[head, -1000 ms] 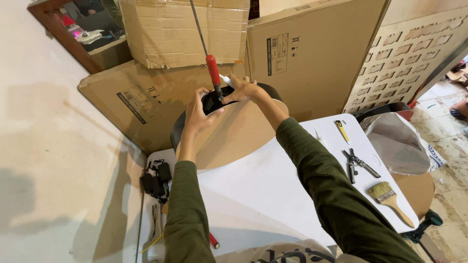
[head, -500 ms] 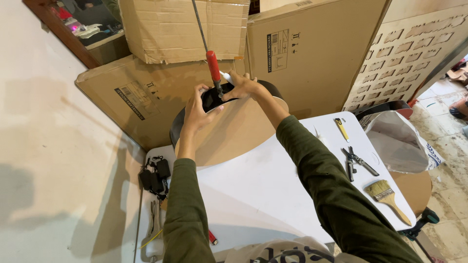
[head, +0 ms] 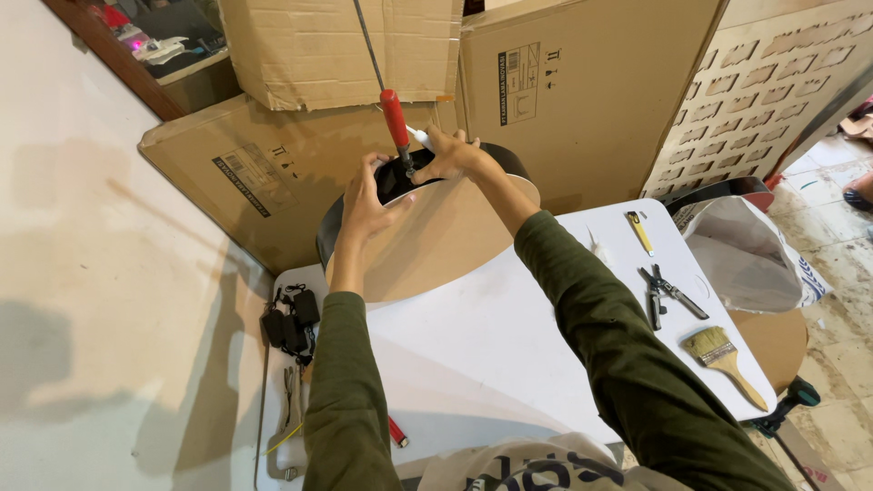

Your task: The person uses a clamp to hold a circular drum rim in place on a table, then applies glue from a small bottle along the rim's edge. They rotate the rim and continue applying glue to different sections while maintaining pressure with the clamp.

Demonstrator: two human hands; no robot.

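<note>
A round brown disc [head: 436,241] with a black rim stands tilted on the white table [head: 491,355]. My left hand [head: 366,202] presses a black piece [head: 396,178] against the disc's top edge. My right hand [head: 448,155] is closed around a white pen-like tube [head: 420,138] whose tip points at that piece. A clamp with a red handle [head: 395,118] on a thin metal rod comes down between my hands onto the black piece.
Large cardboard boxes [head: 564,100] lean behind the table. Black adapters with cables [head: 289,325] lie at the left edge. A yellow cutter [head: 639,233], black pliers [head: 667,295] and a paintbrush [head: 723,362] lie on the right. A grey bag [head: 746,259] sits beyond the table's right edge.
Both hands stay at the disc's top edge. The view has shifted slightly, and the white tube in my right hand now shows more clearly.
</note>
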